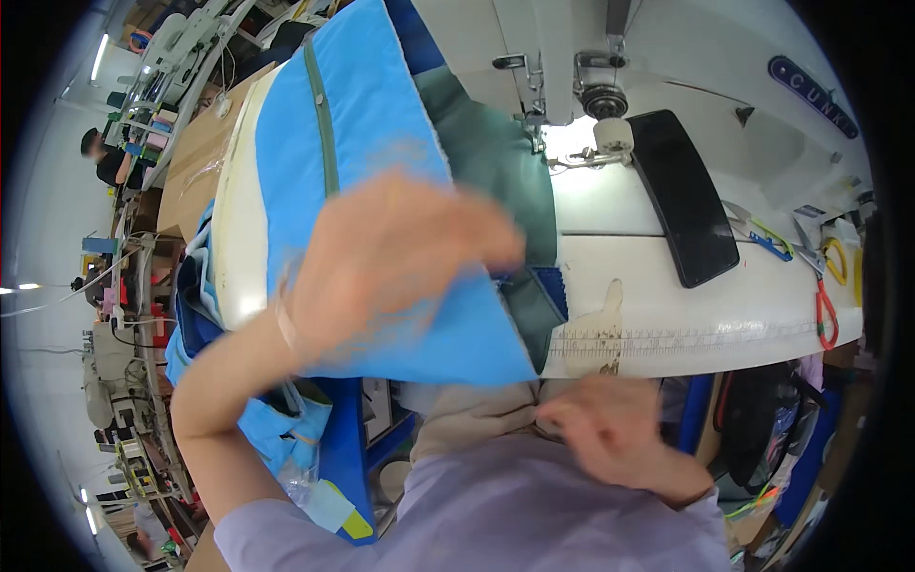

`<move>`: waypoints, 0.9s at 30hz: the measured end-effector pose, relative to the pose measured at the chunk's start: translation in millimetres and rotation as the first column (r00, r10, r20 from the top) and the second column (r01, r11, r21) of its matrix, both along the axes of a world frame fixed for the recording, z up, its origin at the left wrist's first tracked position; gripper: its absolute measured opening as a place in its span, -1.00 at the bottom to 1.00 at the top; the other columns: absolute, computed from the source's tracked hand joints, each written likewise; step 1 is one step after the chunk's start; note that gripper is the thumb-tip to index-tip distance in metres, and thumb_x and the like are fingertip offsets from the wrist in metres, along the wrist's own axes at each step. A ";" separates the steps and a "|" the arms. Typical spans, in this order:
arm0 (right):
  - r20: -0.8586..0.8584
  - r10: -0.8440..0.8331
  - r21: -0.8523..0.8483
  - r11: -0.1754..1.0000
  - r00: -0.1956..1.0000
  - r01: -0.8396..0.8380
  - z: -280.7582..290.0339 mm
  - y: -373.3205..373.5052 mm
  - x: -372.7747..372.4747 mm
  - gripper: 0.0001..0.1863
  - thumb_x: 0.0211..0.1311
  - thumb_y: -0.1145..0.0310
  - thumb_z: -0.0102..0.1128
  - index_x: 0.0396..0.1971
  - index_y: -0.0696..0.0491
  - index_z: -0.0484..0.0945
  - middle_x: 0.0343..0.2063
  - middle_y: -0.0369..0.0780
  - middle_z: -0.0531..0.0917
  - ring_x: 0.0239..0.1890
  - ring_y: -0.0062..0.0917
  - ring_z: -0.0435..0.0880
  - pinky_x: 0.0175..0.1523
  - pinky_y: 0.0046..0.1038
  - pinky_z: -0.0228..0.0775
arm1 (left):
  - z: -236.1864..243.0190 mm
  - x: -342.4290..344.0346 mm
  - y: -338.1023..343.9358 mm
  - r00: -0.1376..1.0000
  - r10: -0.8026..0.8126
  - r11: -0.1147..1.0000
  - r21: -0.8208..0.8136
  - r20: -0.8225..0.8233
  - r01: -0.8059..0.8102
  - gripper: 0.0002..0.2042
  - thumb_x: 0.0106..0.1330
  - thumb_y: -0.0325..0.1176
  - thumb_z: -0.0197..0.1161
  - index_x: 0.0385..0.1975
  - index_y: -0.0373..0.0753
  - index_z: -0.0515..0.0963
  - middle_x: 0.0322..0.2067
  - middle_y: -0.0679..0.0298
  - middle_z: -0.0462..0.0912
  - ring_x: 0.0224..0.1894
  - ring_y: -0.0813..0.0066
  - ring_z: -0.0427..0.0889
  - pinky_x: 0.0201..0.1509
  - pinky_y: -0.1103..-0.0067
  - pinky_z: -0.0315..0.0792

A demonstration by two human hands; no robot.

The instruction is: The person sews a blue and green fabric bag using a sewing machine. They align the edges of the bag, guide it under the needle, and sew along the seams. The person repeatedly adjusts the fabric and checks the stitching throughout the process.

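A bright blue fabric panel (372, 86) with a green zipper strip (322, 124) lies across the left of the sewing table. Dark green fabric (496, 143) shows beneath its right side and reaches the presser foot (539, 141) of the sewing machine. Over the blue panel is my left hand (400, 253), smeared by motion, so its fingers and any contact with the cloth cannot be made out. My right hand (610, 424) is above my lap at the table's front edge, its fingers curled closed; whatever they may hold is hidden.
A black phone (684, 195) lies right of the machine's needle area. Farther right are red-handled scissors (825, 315) and small blue-green snips (770, 240). A printed ruler (686, 336) runs along the table's front edge. Blue cloth pieces (286, 429) hang below left. Another person (112, 160) is far left.
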State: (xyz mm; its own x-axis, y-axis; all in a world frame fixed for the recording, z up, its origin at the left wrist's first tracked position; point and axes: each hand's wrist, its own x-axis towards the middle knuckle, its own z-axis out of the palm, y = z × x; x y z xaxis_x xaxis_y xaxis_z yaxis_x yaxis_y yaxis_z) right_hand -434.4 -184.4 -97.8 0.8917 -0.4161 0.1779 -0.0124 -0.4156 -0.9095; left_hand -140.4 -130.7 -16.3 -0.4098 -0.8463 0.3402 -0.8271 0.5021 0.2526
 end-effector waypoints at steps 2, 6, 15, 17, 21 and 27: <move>0.190 -0.210 -0.028 0.975 0.959 0.219 24.8 -17.6 9.7 -0.92 0.20 0.54 0.40 -0.31 0.20 0.74 -0.49 -0.09 0.71 -0.51 -0.29 0.69 -0.33 -0.37 0.52 | 8.2 -32.3 55.6 0.981 -0.165 0.985 0.030 -0.105 0.169 -0.75 0.18 -0.58 0.18 -0.18 -0.31 0.73 -0.10 0.10 0.75 -0.18 0.26 0.76 -0.20 0.45 0.62; 0.112 -0.237 0.033 0.972 0.965 0.235 37.5 -57.6 94.1 -0.64 0.35 0.20 0.31 -0.34 0.28 0.71 -0.55 -0.07 0.67 -0.51 -0.31 0.68 -0.35 -0.35 0.50 | -20.9 -82.7 101.6 0.895 -0.224 0.788 0.469 -0.384 0.399 -0.71 0.22 -0.48 0.24 -0.07 -0.32 0.70 -0.08 0.12 0.77 -0.19 0.36 0.76 -0.17 0.48 0.63; 0.416 0.310 -0.370 0.916 0.855 -0.153 77.2 5.3 114.0 -0.71 0.14 0.19 0.30 -0.49 0.15 0.66 -0.42 -0.20 0.66 -0.28 -0.37 0.63 -0.27 -0.32 0.44 | -71.1 -53.9 123.3 0.285 0.854 0.087 0.658 -0.436 0.748 -0.55 0.48 -0.31 0.14 0.32 -0.31 0.48 0.20 0.13 0.64 0.06 0.31 0.69 0.16 0.39 0.58; 0.439 0.445 -0.648 0.759 0.781 -0.068 77.4 51.9 72.1 -0.76 0.03 0.25 0.27 -0.42 0.12 0.69 -0.30 -0.21 0.66 -0.08 -0.36 0.61 -0.10 -0.33 0.46 | -63.0 -24.2 135.1 0.149 0.875 0.232 0.668 -0.461 0.707 -0.54 0.48 -0.34 0.12 0.34 -0.33 0.45 0.22 0.12 0.62 0.12 0.28 0.66 0.22 0.37 0.56; 0.336 0.391 -0.663 0.744 0.857 -0.080 -3.2 105.8 31.7 -0.76 -0.02 0.33 0.20 -0.39 0.14 0.69 -0.24 -0.20 0.64 -0.05 -0.32 0.56 0.12 -0.30 0.43 | -49.2 75.5 137.3 -0.089 0.783 0.596 0.703 -0.615 0.387 -0.53 0.47 -0.42 0.08 0.37 -0.35 0.39 0.26 0.09 0.59 0.24 0.23 0.59 0.34 0.32 0.50; 0.199 0.315 -0.676 0.730 0.928 -0.103 -62.3 131.9 16.3 -0.76 0.01 0.37 0.22 -0.35 0.20 0.68 -0.26 -0.20 0.62 -0.10 -0.37 0.55 0.14 -0.35 0.40 | 4.9 172.2 156.3 -0.198 0.298 0.732 0.357 -0.934 -0.581 -0.54 0.43 -0.55 0.00 0.35 -0.41 0.39 0.24 0.03 0.58 0.23 0.17 0.62 0.39 0.28 0.51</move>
